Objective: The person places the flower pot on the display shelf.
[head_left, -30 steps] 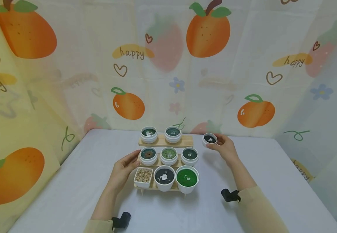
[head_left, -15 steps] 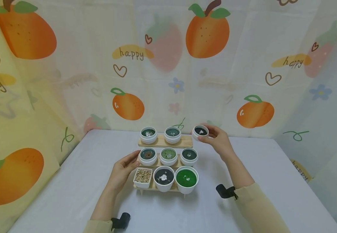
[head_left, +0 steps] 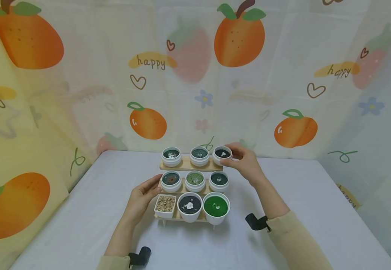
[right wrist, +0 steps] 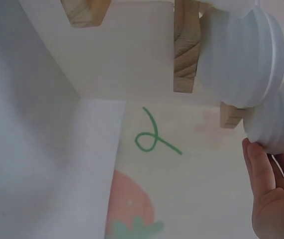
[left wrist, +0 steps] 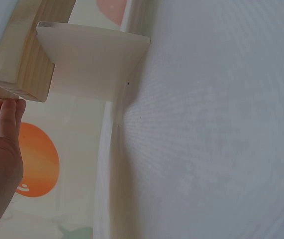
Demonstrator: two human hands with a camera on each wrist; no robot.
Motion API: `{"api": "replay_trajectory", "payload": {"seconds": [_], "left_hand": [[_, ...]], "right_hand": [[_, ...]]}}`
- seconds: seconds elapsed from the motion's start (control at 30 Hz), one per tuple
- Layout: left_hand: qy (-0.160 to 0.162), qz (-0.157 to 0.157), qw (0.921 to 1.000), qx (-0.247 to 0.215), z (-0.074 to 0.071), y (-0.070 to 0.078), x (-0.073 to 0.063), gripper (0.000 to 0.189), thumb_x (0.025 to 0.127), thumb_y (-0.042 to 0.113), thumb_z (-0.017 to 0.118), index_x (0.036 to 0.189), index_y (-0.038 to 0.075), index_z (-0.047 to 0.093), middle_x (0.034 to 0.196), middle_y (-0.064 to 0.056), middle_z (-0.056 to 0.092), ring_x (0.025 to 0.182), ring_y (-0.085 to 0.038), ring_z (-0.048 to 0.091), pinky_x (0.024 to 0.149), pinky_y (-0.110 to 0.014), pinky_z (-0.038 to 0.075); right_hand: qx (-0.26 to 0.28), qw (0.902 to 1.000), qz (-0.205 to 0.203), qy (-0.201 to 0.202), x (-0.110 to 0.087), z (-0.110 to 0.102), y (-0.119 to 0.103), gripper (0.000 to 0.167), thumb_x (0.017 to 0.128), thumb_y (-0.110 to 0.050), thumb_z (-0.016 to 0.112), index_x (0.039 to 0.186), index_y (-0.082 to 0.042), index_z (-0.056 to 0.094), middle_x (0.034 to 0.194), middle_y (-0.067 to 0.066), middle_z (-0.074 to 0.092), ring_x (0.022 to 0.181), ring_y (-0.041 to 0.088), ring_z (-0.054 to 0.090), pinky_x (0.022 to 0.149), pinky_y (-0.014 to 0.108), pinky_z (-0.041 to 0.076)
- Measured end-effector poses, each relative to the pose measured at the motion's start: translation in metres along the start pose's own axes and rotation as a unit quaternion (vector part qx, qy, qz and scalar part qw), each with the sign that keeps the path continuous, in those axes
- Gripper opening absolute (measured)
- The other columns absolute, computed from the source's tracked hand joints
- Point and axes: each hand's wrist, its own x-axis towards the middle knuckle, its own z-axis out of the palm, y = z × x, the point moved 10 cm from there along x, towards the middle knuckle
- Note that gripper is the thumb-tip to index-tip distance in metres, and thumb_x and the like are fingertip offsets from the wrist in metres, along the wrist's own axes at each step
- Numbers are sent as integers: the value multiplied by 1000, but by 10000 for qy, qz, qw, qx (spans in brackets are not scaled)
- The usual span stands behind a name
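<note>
A three-tier wooden stand (head_left: 191,217) holds several small white cups. My right hand (head_left: 246,163) pinches a white ribbed cup (head_left: 222,153) with dark contents at the right end of the top tier, beside another top-tier cup (head_left: 199,155). In the right wrist view, fingers (right wrist: 262,167) touch the underside and wall of this held cup (right wrist: 271,122), close by the end of the wooden shelf (right wrist: 231,115). My left hand (head_left: 145,193) grips the left end of the middle tier, next to a cup with brownish-green contents (head_left: 171,181); its fingertips (left wrist: 13,105) lie against the wood.
On the bottom tier stand a square dish of beige bits (head_left: 165,204), a dark-filled cup (head_left: 190,206) and a green-filled cup (head_left: 216,206). White cloth covers the table (head_left: 283,195). A fruit-patterned curtain (head_left: 188,112) hangs close behind the stand.
My right hand has carried the cup leftward, from beside the stand to the right end of its top tier. My left hand has stayed at the middle tier.
</note>
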Motion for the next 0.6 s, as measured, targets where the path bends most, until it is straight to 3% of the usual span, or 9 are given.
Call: {"api": "replay_trajectory", "payload": {"seconds": [0.3,0.6], "left_hand": [[-22,22,10000,12,1,1,0,56,96,13,63,147,-1,42,155,-21,41,117,13,56,100,-7,47],[2,19,10000,30,1,2,-1,57,96,13,63,147,-2,42,155,-22,40,116,12,57,100,-7,47]], "right_hand": [[-2,9997,226,-126,-1,7,7,58,83,-23,79,136,-12,58,136,12,62,129,31,56,107,49,50],[6,9993,308,-201,-2,11,7,63,84,-24,78,141,-11,54,140,13,60,132,33,53,110,52,47]]}}
